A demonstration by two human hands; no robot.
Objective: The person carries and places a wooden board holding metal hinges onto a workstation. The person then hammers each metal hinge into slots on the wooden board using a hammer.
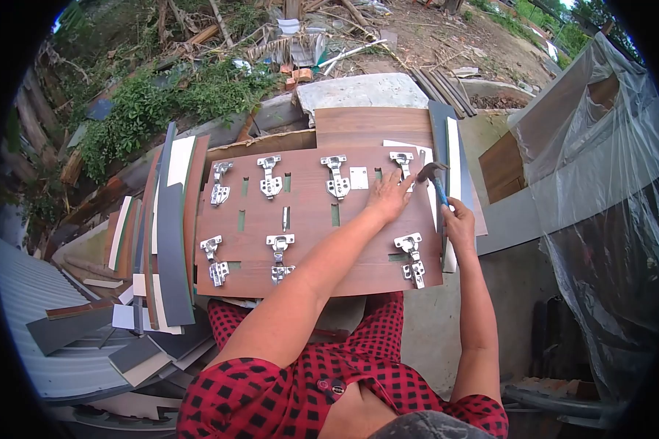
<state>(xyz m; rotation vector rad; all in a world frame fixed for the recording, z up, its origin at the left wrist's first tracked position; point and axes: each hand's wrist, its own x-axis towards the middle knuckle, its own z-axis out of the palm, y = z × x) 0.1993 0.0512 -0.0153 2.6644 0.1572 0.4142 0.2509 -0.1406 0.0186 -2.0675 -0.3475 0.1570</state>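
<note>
A brown wood-grain board (311,241) lies across my lap, with several silver cabinet hinges set out on it in two rows. At its far right corner my left hand (389,197) presses its fingers around a hinge (401,159), hiding the hinge's lower part. Just right of those fingers is the metal head of a hammer (430,173). My right hand (459,222) is closed around the hammer's blue handle, near the board's right edge. A small white plate (359,178) lies beside another hinge (335,175). Narrow slots show in the board.
Stacked board strips (174,234) stand close on the left. Another wood-grain panel (373,126) lies behind the board. Upright strips (452,146) flank the right side. Clear plastic sheeting (586,183) hangs over panels further right. Corrugated metal (58,314) is at lower left.
</note>
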